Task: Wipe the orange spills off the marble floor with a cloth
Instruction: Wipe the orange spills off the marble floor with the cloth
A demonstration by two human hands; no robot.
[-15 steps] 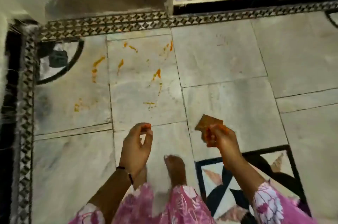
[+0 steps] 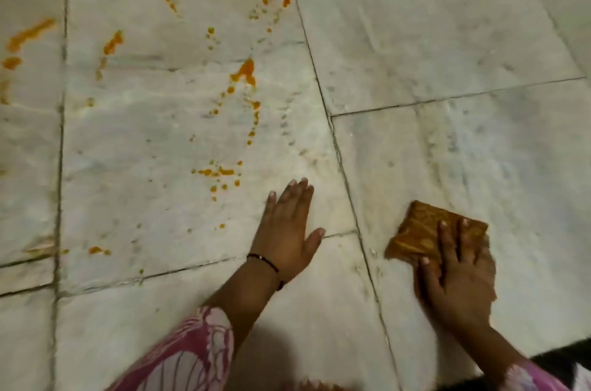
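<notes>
Head camera, looking down — what does it show?
— A marble floor point(image 2: 447, 39) of pale grey slabs, with a person's two bare hands on it. The right hand point(image 2: 455, 275) lies flat on a folded brown patterned cloth point(image 2: 415, 230), fingers straight and spread, pressing it to the floor. Nothing is curled or pinched; the grip is flat and wide.

Where is the other hand?
— The left hand point(image 2: 287, 230) rests palm down on the bare marble, to the left of the cloth hand and apart from it, across a slab joint. Its fingers are straight, held together, with the thumb out to the side. It holds nothing. A thin dark bracelet point(image 2: 265, 264) circles that wrist, and a pink and white patterned sleeve point(image 2: 192, 355) covers the forearm.

And the spills?
— The orange spills point(image 2: 244, 72) lie beyond and to the left of the left hand: streaks, blobs and small drops scattered over the neighbouring slab, with more at the far left edge. The nearest drops sit just beyond that hand's fingertips. The cloth lies on a different slab, well apart from all of them.
</notes>
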